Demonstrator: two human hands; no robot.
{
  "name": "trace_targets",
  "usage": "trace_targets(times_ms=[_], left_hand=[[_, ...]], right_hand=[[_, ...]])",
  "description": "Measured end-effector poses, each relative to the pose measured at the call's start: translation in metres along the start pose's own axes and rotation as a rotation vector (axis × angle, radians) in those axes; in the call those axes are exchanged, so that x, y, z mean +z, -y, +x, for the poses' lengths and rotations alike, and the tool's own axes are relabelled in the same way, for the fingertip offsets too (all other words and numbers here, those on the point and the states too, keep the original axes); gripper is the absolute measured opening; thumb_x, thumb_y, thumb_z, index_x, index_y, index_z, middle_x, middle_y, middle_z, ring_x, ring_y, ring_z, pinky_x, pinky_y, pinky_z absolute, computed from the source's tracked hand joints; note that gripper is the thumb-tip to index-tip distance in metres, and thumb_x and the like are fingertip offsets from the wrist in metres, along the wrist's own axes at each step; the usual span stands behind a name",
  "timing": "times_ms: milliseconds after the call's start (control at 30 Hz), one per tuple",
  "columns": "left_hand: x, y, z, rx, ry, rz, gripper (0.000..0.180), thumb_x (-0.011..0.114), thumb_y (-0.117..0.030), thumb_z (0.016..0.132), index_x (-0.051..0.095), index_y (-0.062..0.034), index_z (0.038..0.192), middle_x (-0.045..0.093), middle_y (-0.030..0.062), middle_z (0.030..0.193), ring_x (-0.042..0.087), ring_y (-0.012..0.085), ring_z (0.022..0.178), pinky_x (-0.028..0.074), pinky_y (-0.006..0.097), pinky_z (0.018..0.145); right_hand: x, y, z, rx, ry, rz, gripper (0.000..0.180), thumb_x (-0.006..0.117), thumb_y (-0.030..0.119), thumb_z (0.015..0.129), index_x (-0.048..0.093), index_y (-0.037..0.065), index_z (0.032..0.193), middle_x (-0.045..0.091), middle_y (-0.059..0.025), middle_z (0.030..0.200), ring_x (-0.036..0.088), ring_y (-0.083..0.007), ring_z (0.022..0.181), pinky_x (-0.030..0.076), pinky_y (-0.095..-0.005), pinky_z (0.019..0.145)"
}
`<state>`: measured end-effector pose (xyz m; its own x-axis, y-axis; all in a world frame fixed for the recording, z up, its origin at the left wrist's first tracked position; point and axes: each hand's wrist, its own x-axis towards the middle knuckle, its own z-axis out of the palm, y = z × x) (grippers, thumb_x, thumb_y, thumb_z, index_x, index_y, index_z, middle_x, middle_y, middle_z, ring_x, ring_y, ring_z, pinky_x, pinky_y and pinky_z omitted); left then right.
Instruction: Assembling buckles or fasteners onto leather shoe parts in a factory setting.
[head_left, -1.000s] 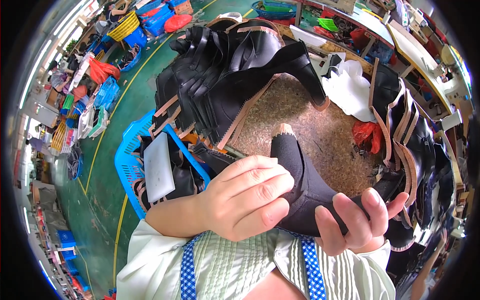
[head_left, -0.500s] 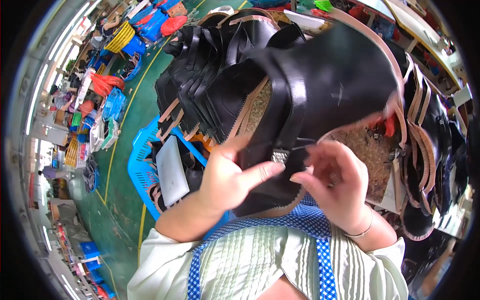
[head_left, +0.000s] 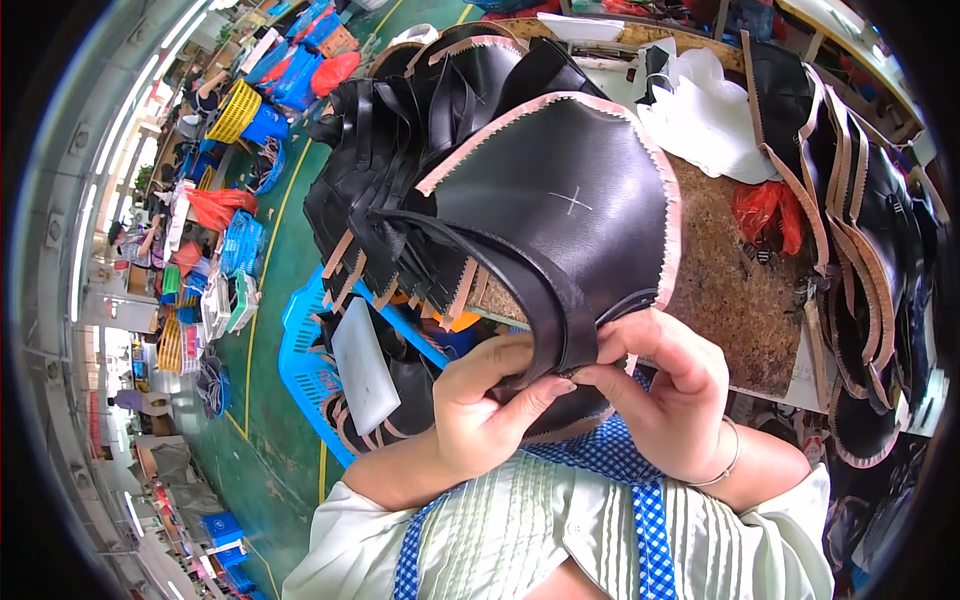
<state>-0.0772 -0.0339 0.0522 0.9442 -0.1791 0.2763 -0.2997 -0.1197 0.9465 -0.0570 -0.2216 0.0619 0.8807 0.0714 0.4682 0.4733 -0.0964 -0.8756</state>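
A black shoe upper (head_left: 560, 200) with a pink, zigzag-cut edge and a pale cross mark hangs over the front of the work surface. Its narrow black strap (head_left: 575, 310) curves down to my fingers. My left hand (head_left: 490, 400) is closed, pinching the strap's lower end between thumb and bent fingers. Right beside it, my right hand (head_left: 665, 390) is closed on the same upper, thumb and forefinger at the strap and the pink edge. The two thumb tips nearly meet. The buckle seen earlier is hidden under my fingers.
More black uppers (head_left: 375, 150) are heaped at the left, others (head_left: 870, 260) hang at the right. A blue basket (head_left: 300, 345) with a white block (head_left: 363, 365) stands below left. On the brown board (head_left: 735, 330) lie a red plastic bag (head_left: 768, 215) and white sheeting (head_left: 705, 120).
The upper has swung left and down and now lies flatter, its cross mark facing up. My right hand, loosely apart before, has closed on it, and the strap end has turned, hiding the buckle.
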Motion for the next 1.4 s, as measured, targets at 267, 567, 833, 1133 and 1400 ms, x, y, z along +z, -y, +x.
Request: trace_targets(times_ms=[267,567,833,1133,1400], left_hand=[[0.011,0.005,-0.012,0.036,-0.113,-0.085,0.019,0.071,0.003,0.087,0.067,0.0058,0.105,0.072,0.0125,0.099,0.069,0.0187,0.091,0.053,0.03,0.079],[-0.014,-0.008,-0.016,0.377,0.445,1.053,0.008,0.061,0.002,0.095,0.065,0.0064,0.1,0.07,0.0122,0.096,0.067,0.0207,0.085,0.055,0.031,0.078],[-0.013,-0.016,-0.003,0.224,0.142,0.502,0.018,0.079,-0.004,0.08,0.072,0.0018,0.096,0.073,0.0117,0.097,0.07,0.0237,0.085,0.054,0.032,0.077],[-0.014,-0.036,0.013,0.31,0.16,0.345,0.043,0.079,0.003,0.056,0.071,0.0022,0.098,0.069,0.0155,0.098,0.068,0.0351,0.09,0.054,0.041,0.082],[-0.009,-0.049,0.024,0.296,0.126,0.195,0.027,0.081,-0.002,0.07,0.064,-0.0011,0.091,0.069,0.0124,0.087,0.069,0.0306,0.079,0.054,0.038,0.072]], right_hand=[[0.001,0.005,-0.003,-0.125,-0.01,-0.083,0.018,0.073,-0.008,0.071,0.066,0.0,0.085,0.068,-0.0108,0.083,0.067,-0.0258,0.072,0.054,-0.0326,0.065],[0.004,0.006,-0.003,-0.366,0.014,-0.087,0.02,0.069,-0.008,0.066,0.066,-0.005,0.086,0.068,-0.0153,0.084,0.066,-0.0283,0.071,0.054,-0.0343,0.064],[-0.002,0.009,0.001,-0.277,0.035,-0.047,0.023,0.074,-0.006,0.066,0.066,-0.002,0.087,0.067,-0.0112,0.083,0.063,-0.0247,0.069,0.052,-0.033,0.061],[-0.017,0.001,0.011,-0.238,0.257,0.022,0.03,0.08,-0.003,0.073,0.061,-0.002,0.096,0.064,-0.0124,0.089,0.066,-0.0251,0.078,0.053,-0.0317,0.069],[-0.017,-0.001,-0.005,-0.017,0.221,0.134,0.027,0.08,-0.004,0.072,0.062,0.001,0.092,0.064,-0.0093,0.087,0.064,-0.0224,0.077,0.05,-0.0308,0.071]])
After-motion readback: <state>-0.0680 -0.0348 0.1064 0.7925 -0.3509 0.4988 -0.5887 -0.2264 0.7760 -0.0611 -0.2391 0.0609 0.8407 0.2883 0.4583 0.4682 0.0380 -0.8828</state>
